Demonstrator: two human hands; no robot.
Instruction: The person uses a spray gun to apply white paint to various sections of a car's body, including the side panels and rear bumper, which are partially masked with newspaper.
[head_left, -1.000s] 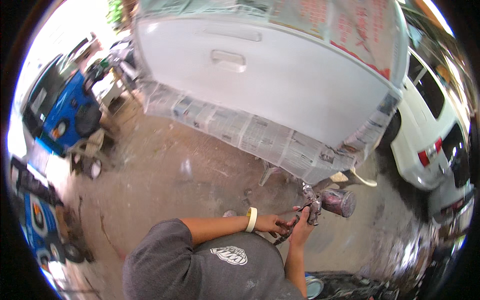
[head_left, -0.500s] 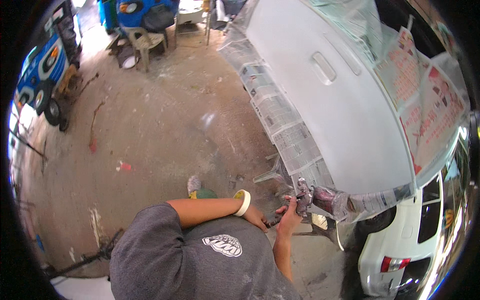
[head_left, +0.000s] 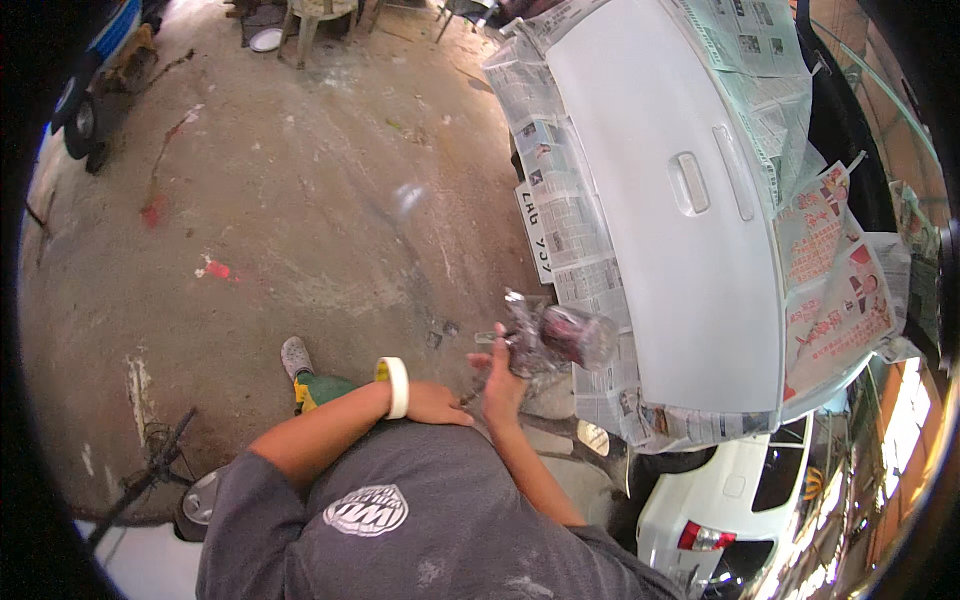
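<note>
My right hand [head_left: 503, 388] is wrapped round the handle of a spray gun [head_left: 524, 335], which is covered in clear plastic. A dark reddish paint cup [head_left: 574, 336] sticks out from the gun toward the car. My left hand [head_left: 440, 403] is at my waist, its fingers curled at a short dark piece of air hose below the gun; much of the hose is hidden. Round my left wrist sits a roll of masking tape [head_left: 397, 388]. Right of the gun stands a pale white car panel [head_left: 690, 290] with a handle recess [head_left: 688, 183], bordered by taped newspaper [head_left: 592, 265].
A licence plate [head_left: 535, 235] shows beside the newspaper. Printed masking sheets [head_left: 835, 290] cover the panel's far side. A white car [head_left: 685, 500] stands at lower right, a dark stand [head_left: 165, 465] at lower left. A plastic chair [head_left: 318, 12] is at the back on the stained concrete floor [head_left: 300, 200].
My view has turned, so the panel appears more upright. Both hands, with the gun, now show farther left and higher in the picture. The gun stands farther from the panel's lower corner.
</note>
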